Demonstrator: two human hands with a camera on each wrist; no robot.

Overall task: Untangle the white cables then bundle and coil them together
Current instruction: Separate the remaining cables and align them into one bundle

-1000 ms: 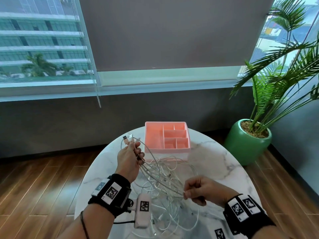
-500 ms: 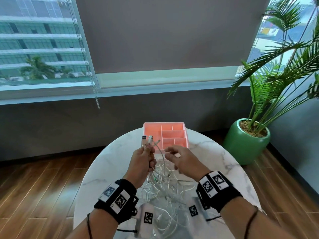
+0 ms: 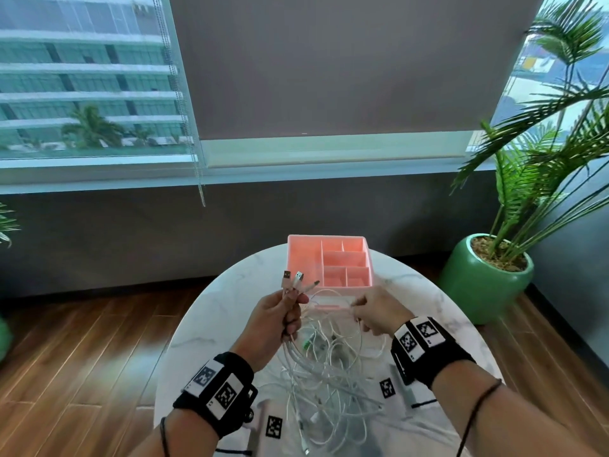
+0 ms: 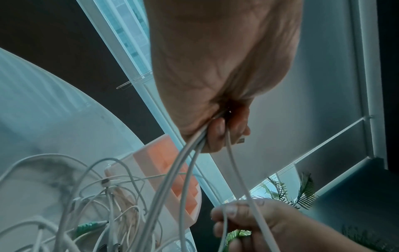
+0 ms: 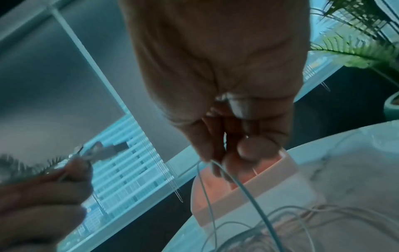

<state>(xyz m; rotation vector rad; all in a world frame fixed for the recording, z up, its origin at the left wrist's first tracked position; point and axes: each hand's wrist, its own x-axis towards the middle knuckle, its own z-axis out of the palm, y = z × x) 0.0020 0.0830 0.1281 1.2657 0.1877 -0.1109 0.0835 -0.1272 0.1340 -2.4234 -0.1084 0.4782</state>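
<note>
A tangle of white cables [image 3: 324, 374] lies on the round marble table [image 3: 204, 331] below my hands. My left hand [image 3: 280, 316] grips several cable ends upright, their plugs [image 3: 293, 279] sticking up above the fist; the strands [image 4: 190, 162] run down from its fingers into the pile. My right hand [image 3: 372, 313], just to the right, pinches one thin cable [image 5: 235, 180] between thumb and fingers, and that cable stretches across toward the left hand.
A pink divided organiser box [image 3: 331, 260] stands at the table's far edge, right behind my hands. A green potted palm [image 3: 487, 275] is on the floor at right. Wood floor surrounds the table; window and wall lie beyond.
My right hand came up from the near side of the pile beside the left hand, then drew right, pinching a cable. The left hand kept its hold on the plug ends.
</note>
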